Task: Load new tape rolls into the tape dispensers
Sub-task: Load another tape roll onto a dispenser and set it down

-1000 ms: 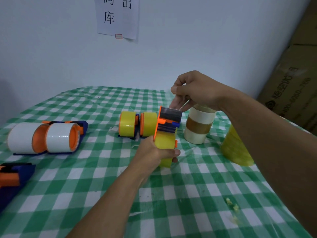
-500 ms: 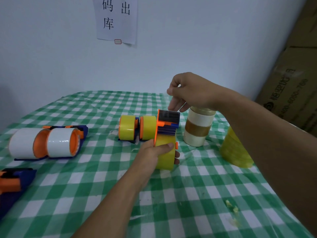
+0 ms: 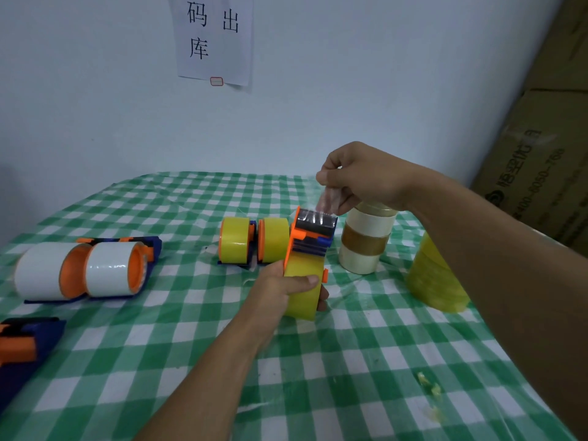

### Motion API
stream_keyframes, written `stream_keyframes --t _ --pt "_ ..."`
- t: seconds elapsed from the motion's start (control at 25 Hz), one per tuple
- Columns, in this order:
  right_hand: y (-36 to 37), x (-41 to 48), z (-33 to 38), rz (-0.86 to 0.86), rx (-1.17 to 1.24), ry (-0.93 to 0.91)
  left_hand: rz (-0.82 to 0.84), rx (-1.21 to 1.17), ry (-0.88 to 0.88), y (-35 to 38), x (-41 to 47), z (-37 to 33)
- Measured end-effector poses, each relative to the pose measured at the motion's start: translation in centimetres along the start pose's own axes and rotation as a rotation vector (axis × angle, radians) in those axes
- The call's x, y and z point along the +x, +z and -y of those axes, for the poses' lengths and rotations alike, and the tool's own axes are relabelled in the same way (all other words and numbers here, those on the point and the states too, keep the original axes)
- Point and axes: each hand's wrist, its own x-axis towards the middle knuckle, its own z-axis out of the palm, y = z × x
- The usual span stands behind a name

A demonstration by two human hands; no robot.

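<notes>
The tape end [image 3: 327,198] is being threaded over the blade of the dispenser [image 3: 313,232]. The dispenser is held mid-table [image 3: 318,361] by the left hand [image 3: 283,286], curled round its roll [image 3: 302,281], while the end is pinched just above by the right hand [image 3: 359,181]. The long axis is kept near upright, blade end up. Next, the end probably needs to be drawn taut and pressed onto the blade.

1. Wall [image 3: 350,90]: plain, pale blue-white, flat dim light with no hard shadows.
2. Paper sheet [image 3: 216,39] stuck on the wall, top centre, black Chinese characters, small red mark at its lower edge.
3. Table under a green-white checked cloth [image 3: 350,361], far edge against the wall.
4. Cardboard boxes [image 3: 547,154] stacked at right, printed text on the side.
</notes>
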Motion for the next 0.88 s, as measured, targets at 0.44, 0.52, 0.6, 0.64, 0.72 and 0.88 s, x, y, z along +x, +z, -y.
stream_keyframes --t 0.44,0.52,0.6,0.64,0.72,0.88 --pt "-0.5 -1.0 1.7 0.049 0.026 -0.04 -0.301 0.002 0.004 -0.5 0.6 -0.4" --pt "-0.8 -1.2 2.0 0.054 0.024 -0.042 -0.322 0.101 0.045 -0.6 0.5 -0.4" --pt "-1.0 -1.5 2.4 0.063 0.021 -0.047 -0.308 0.105 0.068 -0.8 0.6 -0.4" --pt "-1.1 -1.7 2.7 0.068 0.018 -0.053 -0.268 0.116 0.092 -0.7 0.6 -0.4" --pt "-1.1 -1.8 3.1 0.072 0.011 -0.064 -0.148 0.121 0.138 -0.4 0.4 -0.5" --pt "-1.3 -1.9 3.3 0.083 0.037 -0.065 -0.056 -0.064 0.093 0.6 0.0 -1.1"
